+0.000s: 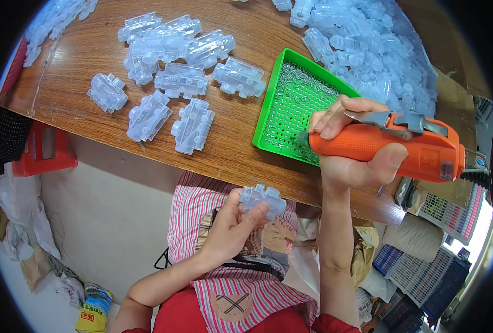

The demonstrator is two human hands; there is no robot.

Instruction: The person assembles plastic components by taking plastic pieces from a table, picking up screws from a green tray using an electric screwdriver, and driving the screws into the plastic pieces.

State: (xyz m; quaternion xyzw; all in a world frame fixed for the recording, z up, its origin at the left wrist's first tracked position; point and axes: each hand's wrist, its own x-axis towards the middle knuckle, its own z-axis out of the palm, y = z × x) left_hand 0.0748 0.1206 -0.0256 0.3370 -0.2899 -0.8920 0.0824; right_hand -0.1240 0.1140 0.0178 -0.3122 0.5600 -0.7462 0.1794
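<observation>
My left hand [228, 232] is closed on a clear plastic housing [266, 201], held over my lap just off the table's front edge. My right hand [353, 147] wraps round an orange electric screwdriver [388, 145] with a grey metal lever along its side. The screwdriver's tip points left, over the green perforated tray [261, 125]. Small silver screws [305, 77] lie scattered in that tray, thickest toward its far end. Whether a screw sits on the tip cannot be made out.
Several more clear housings [181, 79] lie loosely grouped on the brown wooden table [74, 66], left of the tray. A large heap of clear plastic parts [368, 50] fills the far right. Below the table at left stands a red stool [44, 150]; crates [418, 277] are stacked at lower right.
</observation>
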